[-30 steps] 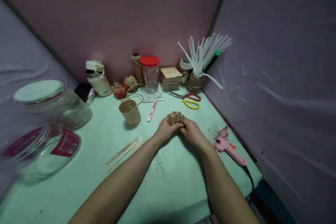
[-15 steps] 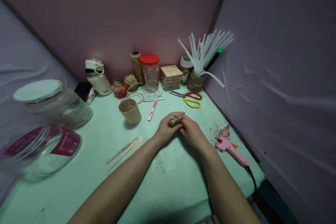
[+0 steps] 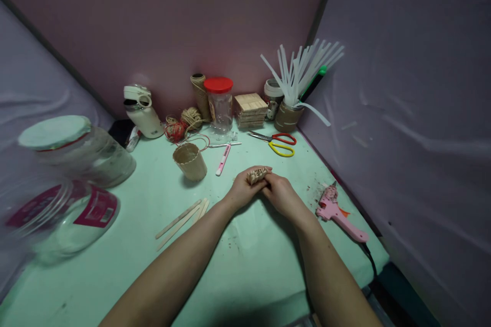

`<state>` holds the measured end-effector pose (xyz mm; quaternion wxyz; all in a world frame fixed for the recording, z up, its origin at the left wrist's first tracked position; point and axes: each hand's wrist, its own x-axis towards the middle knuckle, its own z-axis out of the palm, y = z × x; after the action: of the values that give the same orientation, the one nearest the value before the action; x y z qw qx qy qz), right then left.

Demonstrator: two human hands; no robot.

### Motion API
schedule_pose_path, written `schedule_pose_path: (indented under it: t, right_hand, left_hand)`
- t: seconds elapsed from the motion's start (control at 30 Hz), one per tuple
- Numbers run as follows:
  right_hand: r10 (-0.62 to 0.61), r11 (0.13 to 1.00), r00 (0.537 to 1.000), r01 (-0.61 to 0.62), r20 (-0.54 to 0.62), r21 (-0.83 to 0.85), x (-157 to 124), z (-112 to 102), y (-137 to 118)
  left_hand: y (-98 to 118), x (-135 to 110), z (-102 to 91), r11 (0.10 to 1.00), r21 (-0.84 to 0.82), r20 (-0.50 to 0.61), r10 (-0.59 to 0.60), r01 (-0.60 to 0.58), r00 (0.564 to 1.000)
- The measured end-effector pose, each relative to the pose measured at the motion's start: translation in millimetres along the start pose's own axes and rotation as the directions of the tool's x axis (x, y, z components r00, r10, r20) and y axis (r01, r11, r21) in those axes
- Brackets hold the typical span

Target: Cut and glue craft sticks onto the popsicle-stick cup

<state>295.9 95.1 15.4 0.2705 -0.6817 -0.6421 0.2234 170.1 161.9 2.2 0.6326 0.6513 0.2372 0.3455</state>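
A bundle of wooden craft sticks (image 3: 258, 175) sits in my closed hands above the green tabletop, its stick ends facing up. My left hand (image 3: 242, 189) wraps the bundle from the left. From the right, my right hand (image 3: 282, 194) grips it, the fingers meeting those of the left. The lower part of the bundle is hidden by the hands. Several loose craft sticks (image 3: 180, 222) lie left of my left forearm. Beyond them stands a small round cup (image 3: 191, 162) covered in wooden sticks. A pink utility knife (image 3: 223, 160) lies just past my hands.
Scissors (image 3: 282, 149) with red and yellow handles lie farther back. A pink glue gun (image 3: 339, 214) with a cord is at right. Clear plastic jars (image 3: 103, 158) occupy the left. Along the back wall are twine (image 3: 191, 118), a red-lidded jar (image 3: 220, 107), stacked wooden squares (image 3: 251, 111) and glue sticks (image 3: 295, 82).
The bundle has shifted slightly within my hands, and its stick ends look less even. Both hands stay in nearly the same place.
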Motion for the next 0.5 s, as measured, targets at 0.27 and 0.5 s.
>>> schedule_pose_path:
  t: [0.27,0.5]
  right_hand:
    - [0.118,0.993,0.988,-0.118,-0.1,0.004,-3,-13,3]
    - [0.123,0.992,0.985,-0.125,-0.122,-0.01,-2,-13,5]
  left_hand:
    - [3,1,2.7,0.997,-0.031,-0.074,-0.072,0.07,0.995]
    - [-2,2,3.3,0.996,0.02,-0.082,-0.088,0.09,0.993]
